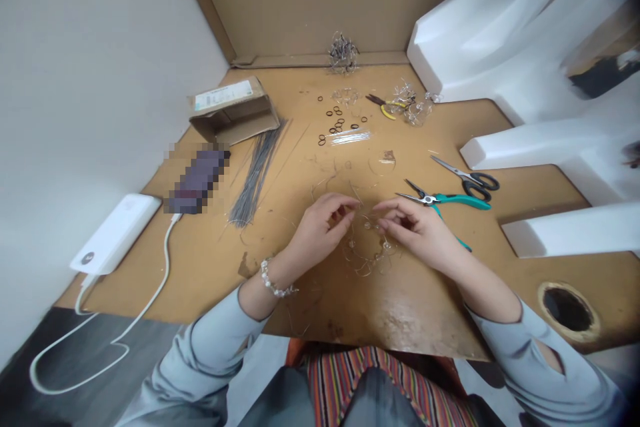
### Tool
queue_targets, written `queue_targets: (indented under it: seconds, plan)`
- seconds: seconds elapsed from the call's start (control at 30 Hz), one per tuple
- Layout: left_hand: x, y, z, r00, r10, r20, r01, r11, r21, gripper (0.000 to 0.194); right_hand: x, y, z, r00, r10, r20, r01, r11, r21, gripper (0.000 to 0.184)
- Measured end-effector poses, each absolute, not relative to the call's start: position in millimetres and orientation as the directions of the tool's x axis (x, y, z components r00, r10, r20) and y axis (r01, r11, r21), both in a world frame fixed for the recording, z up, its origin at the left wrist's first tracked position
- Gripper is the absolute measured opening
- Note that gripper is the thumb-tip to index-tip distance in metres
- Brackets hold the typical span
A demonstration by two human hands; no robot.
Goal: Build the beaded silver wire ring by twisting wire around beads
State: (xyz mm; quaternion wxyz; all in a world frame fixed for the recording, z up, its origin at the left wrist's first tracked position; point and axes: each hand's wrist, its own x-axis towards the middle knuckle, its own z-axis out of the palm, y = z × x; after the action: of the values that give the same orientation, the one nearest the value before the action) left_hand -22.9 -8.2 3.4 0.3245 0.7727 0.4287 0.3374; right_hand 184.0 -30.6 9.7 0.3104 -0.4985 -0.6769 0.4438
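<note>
**Pinching a beaded wire frame (pixel 367 247)**

A white power bank (pixel 115 233) is lying at the far left, its white cable (pixel 150 300) trailing off the wooden tabletop (pixel 530 147), and a cardboard box (pixel 234 110) and a bundle of grey wire rods (pixel 255 180) are sitting nearby. The left hand (pixel 320 230), wearing a pearl-beaded bracelet (pixel 273 280), is curling inward and pinching the wire at its fingertips. The right hand (pixel 413 230) is gripping the same way, and the frame is resting on the table just below both. Black rubber rings (pixel 337 121) are lying farther off, with yellow-handled pliers (pixel 385 105) beyond. Teal-handled pliers (pixel 440 200) and black-handled scissors (pixel 470 180) are lying to the right.
</note>
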Motion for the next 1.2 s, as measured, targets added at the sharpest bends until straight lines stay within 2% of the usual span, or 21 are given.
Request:
queue_targets:
  seconds: [0.17,0.4,0.53,0.67,0.77,0.93,1.2]
  plan:
    - [-24.8,-6.0,5.8,0.424,0.895,0.137,0.520,-0.365,0.772,0.013,185.5,-30.2,8.9,-0.313,0.950,-0.003,0.425,0.137,-0.895,0.025]
    - [-26.2,-6.5,3.2,0.451,0.890,-0.064,0.497,-0.192,0.846,0.015,185.8,-30.4,10.8,-0.291,0.956,-0.024,0.436,0.110,-0.893,0.024]
    - [-25.0,-6.7,0.3,0.478,0.875,-0.075,0.464,-0.179,0.868,0.014,186.7,-30.2,8.1,-0.290,0.954,-0.071,0.403,0.054,-0.914,0.026]
    - [-24.3,-6.4,-0.5,0.478,0.876,-0.065,0.446,-0.179,0.877,0.013,188.4,-30.2,5.1,-0.291,0.955,-0.060,0.441,0.078,-0.894,0.024]
    - [-24.3,-6.4,-0.7,0.480,0.875,-0.059,0.420,-0.170,0.891,0.012,189.9,-29.3,3.6,-0.262,0.965,-0.029,0.532,0.119,-0.838,0.022]
    - [-24.4,-6.7,-2.6,0.471,0.881,-0.038,0.400,-0.175,0.900,0.011,190.3,-28.2,7.7,-0.266,0.958,0.104,0.713,0.268,-0.648,0.017]
    - [-22.1,-7.1,-9.1,0.449,0.893,-0.030,0.429,-0.186,0.884,0.012,182.5,-35.1,10.8,-0.446,0.874,0.193,0.715,0.477,-0.511,0.020]
